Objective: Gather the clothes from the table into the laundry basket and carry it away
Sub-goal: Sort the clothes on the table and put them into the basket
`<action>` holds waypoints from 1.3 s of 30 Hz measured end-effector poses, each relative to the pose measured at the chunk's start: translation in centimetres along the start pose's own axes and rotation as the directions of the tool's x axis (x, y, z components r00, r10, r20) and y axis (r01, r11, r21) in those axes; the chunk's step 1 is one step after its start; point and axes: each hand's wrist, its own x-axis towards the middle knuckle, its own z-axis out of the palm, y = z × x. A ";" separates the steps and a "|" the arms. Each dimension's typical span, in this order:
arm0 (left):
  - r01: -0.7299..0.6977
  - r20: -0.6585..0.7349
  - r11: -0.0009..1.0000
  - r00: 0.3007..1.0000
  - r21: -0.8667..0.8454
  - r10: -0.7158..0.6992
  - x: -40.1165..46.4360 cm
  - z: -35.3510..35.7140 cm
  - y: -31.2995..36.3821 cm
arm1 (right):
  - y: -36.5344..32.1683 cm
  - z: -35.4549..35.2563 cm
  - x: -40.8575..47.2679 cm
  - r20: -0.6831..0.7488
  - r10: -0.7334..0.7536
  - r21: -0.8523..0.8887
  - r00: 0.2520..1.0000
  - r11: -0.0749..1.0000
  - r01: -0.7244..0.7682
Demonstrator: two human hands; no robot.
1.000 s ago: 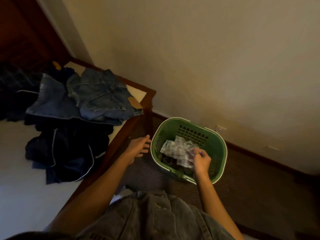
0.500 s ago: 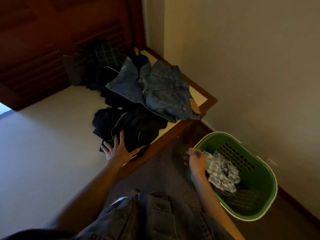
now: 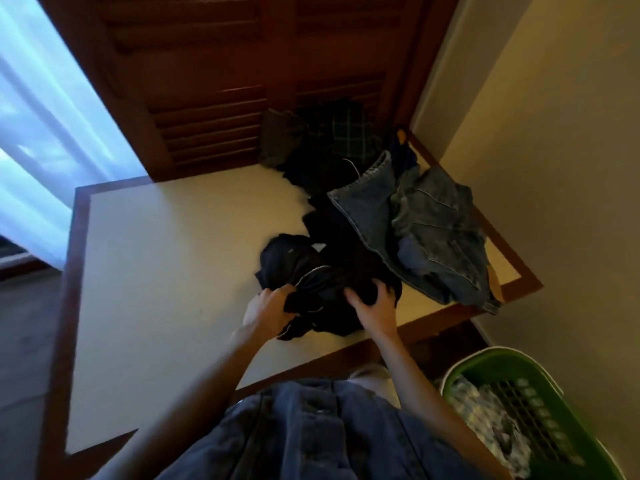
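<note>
A black garment with thin white piping (image 3: 311, 275) lies bunched on the cream table (image 3: 166, 271) near its front edge. My left hand (image 3: 268, 308) grips its left side, fingers curled into the cloth. My right hand (image 3: 372, 306) grips its right side. Behind it lie blue jeans (image 3: 426, 233), and a dark plaid garment (image 3: 343, 136) sits at the table's back. The green laundry basket (image 3: 540, 393) stands on the floor at the lower right with a light checked cloth (image 3: 488, 420) inside.
Dark wooden louvred doors (image 3: 225, 81) rise behind the table. A beige wall (image 3: 554, 168) runs along the right. A bright curtained window (image 3: 38, 133) fills the left. My denim clothing (image 3: 311, 431) shows at the bottom.
My right hand left the checked cloth in the basket and came up to the black garment. My left hand closed on that garment. The view swung left toward the table.
</note>
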 end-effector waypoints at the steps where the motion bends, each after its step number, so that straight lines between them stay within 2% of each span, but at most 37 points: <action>1: 0.041 0.019 0.998 0.999 -0.053 -0.040 -0.5 -1.0 -0.9 | -0.3 1.4 0.3 0.087 -0.027 -0.140 0.996 0.989 0.039; 3: 0.122 0.033 0.986 0.992 -0.114 -0.119 -1.4 -3.2 -2.4 | -1.3 4.1 0.6 0.256 -0.093 -0.298 0.962 0.939 0.170; 4: 0.155 0.014 0.979 0.988 -0.131 -0.154 -1.8 -4.6 -2.9 | -2.2 5.3 0.6 0.327 -0.133 -0.294 0.936 0.926 0.235; 7: 0.205 -0.096 0.956 0.969 -0.209 -0.229 -3.0 -9.0 -4.2 | -5.5 8.2 -0.2 0.517 -0.210 -0.095 0.830 0.949 0.299; 9: 0.189 -0.185 0.949 0.953 -0.253 -0.239 -3.6 -11.7 -4.6 | -7.3 9.8 -0.7 0.624 -0.192 0.049 0.757 0.977 0.207; 11: 0.155 -0.249 0.945 0.941 -0.287 -0.230 -3.8 -13.4 -4.7 | -8.4 11.2 -1.3 0.697 -0.112 0.119 0.709 0.992 0.039; 13: 0.145 -0.250 0.929 0.938 -0.342 -0.239 -3.2 -13.9 -4.6 | -8.7 12.1 -1.5 0.739 -0.031 0.171 0.673 0.975 -0.142; 15: 0.137 -0.204 0.924 0.954 -0.358 -0.221 -1.7 -13.4 -4.2 | -8.8 12.0 -1.3 0.768 -0.003 0.217 0.641 0.942 -0.255; 16: 0.136 -0.171 0.930 0.964 -0.342 -0.204 -0.8 -12.8 -3.7 | -8.8 11.7 -1.1 0.764 -0.012 0.228 0.645 0.940 -0.253; 18: 0.153 -0.068 0.953 0.982 -0.261 -0.176 1.3 -10.8 -2.5 | -8.8 10.7 -0.2 0.697 -0.014 0.187 0.717 0.969 -0.163; 22: 0.193 0.103 0.980 0.977 -0.043 -0.188 4.5 -5.9 -0.2 | -9.3 8.2 3.4 0.347 0.024 -0.051 0.938 0.999 -0.007; 24: 0.184 0.122 0.983 0.975 0.015 -0.184 5.2 -4.2 -0.3 | -10.6 6.1 6.1 0.216 -0.035 -0.088 0.976 0.995 0.055; 27: 0.167 0.088 0.985 0.981 0.052 -0.171 5.9 -3.4 -1.3 | -14.3 3.5 10.2 0.092 -0.170 -0.057 0.981 0.983 0.176; 33: 0.159 0.049 0.982 0.985 0.098 -0.164 6.9 -3.3 -2.5 | -20.2 6.0 16.6 0.154 -0.303 -0.151 0.940 0.933 0.326; 35: 0.181 0.039 0.980 0.982 0.088 -0.185 6.9 -3.1 -3.4 | -20.3 8.8 17.5 0.188 -0.210 -0.175 0.960 0.954 0.243; 37: 0.215 0.013 0.975 0.976 0.048 -0.216 6.8 -3.3 -4.7 | -19.0 11.9 17.1 0.263 -0.094 -0.271 0.960 0.948 0.167; 39: 0.240 -0.034 0.968 0.969 -0.079 -0.243 6.6 -3.9 -6.3 | -17.3 15.0 15.3 0.352 -0.056 -0.349 0.934 0.919 0.186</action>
